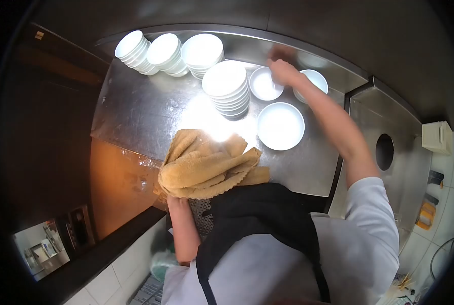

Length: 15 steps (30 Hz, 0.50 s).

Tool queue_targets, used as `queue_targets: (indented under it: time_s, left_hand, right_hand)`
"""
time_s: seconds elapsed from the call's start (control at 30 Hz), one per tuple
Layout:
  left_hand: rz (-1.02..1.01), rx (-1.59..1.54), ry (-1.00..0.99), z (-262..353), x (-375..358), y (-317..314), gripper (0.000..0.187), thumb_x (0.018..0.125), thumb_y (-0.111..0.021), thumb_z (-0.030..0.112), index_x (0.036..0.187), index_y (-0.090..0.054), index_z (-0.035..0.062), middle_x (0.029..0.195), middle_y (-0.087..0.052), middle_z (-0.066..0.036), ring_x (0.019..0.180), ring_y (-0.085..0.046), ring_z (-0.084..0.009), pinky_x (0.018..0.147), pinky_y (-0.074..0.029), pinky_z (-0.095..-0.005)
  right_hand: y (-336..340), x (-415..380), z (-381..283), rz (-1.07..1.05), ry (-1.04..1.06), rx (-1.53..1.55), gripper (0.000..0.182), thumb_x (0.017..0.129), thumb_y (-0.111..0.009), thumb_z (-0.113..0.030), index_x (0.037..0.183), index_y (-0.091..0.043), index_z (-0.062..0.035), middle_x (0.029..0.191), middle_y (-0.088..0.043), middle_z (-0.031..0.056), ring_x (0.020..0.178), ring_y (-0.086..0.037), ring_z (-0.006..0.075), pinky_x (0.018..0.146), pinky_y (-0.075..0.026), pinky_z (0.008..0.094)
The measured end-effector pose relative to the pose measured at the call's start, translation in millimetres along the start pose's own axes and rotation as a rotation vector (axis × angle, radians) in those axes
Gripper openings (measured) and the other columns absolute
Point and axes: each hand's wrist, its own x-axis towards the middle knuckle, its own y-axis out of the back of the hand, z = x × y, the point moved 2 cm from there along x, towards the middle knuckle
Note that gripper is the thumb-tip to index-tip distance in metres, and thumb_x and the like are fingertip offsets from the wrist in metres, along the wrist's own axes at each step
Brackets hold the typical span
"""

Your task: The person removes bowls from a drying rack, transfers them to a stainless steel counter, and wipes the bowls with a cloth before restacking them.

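Note:
A bunched tan towel (pixel 201 170) covers my left hand, and only the wrist shows below it. The towel is held up near the front edge of the steel counter, in front of my black apron. My right hand (pixel 285 72) reaches to the back of the counter, its fingers curled at the upper right rim of a white bowl (pixel 264 85). The exact finger contact is partly hidden. Nearer to me is a larger white bowl (pixel 281 127). To the right of the hand more white bowls (pixel 316 82) stand, partly behind my forearm.
Several stacks of white bowls stand along the back left, the closest a tall stack (pixel 226 84). A raised steel backsplash (pixel 333 53) bounds the counter (pixel 130 107). On the right is a steel surface with a round hole (pixel 384 152). A white box (pixel 436 137) is mounted on the tiled wall.

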Motion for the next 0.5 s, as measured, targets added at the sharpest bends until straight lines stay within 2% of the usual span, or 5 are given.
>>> queue_targets:
  time_s: [0.23,0.37,0.4,0.47,0.5]
  left_hand:
    - [0.009,0.027,-0.082,-12.4,-2.2,-17.7,0.064,0.094,-0.056,0.018,0.147,-0.027,-0.0011,0.149,-0.033,-0.021,0.134,-0.039,-0.0327,0.112,-0.033,-0.0439]
    - [-0.011,0.221,-0.260,-5.5,-12.4,-85.5,0.068,0.093,-0.058,0.019,0.148,-0.024,-0.0023,0.150,-0.030,-0.022,0.136,-0.037,-0.0342,0.112,-0.032,-0.0454]
    - [-0.076,0.415,-0.337,-0.4,-13.9,-105.3,0.070,0.092,-0.058,0.020,0.148,-0.023,-0.0025,0.151,-0.029,-0.022,0.136,-0.036,-0.0345,0.112,-0.032,-0.0458]
    - [-0.239,1.434,-0.808,16.0,-8.4,-167.8,0.089,0.073,-0.078,0.018,0.145,-0.029,-0.0021,0.146,-0.034,-0.022,0.134,-0.038,-0.0362,0.110,-0.032,-0.0452]
    - [-0.328,1.588,-0.729,15.4,-3.6,-189.2,0.086,0.070,-0.078,0.013,0.144,-0.034,0.0039,0.142,-0.040,-0.019,0.128,-0.045,-0.0362,0.101,-0.042,-0.0413]
  right_hand:
    - [80.3,-69.1,-12.1,0.360,0.093,0.342,0.027,0.087,-0.047,-0.012,0.111,-0.051,0.0002,0.090,-0.065,0.0248,0.079,-0.063,0.0440,0.074,-0.049,0.0457]
    - [142.2,-146.3,-64.7,0.398,0.084,0.552,0.036,0.096,-0.043,-0.026,0.121,-0.055,-0.0029,0.090,-0.066,0.0227,0.070,-0.063,0.0397,0.069,-0.050,0.0378]
    - [148.8,-160.6,-82.1,0.379,0.154,0.497,0.036,0.096,-0.043,-0.026,0.120,-0.055,-0.0016,0.090,-0.065,0.0232,0.071,-0.063,0.0396,0.070,-0.050,0.0388]
    - [141.6,-177.3,-116.3,0.339,0.341,0.395,0.035,0.096,-0.044,-0.024,0.118,-0.055,0.0012,0.092,-0.065,0.0243,0.075,-0.063,0.0393,0.071,-0.050,0.0409]
    - [133.3,-183.2,-133.4,0.315,0.453,0.348,0.035,0.096,-0.044,-0.022,0.117,-0.055,0.0026,0.093,-0.064,0.0249,0.077,-0.064,0.0391,0.072,-0.050,0.0420]
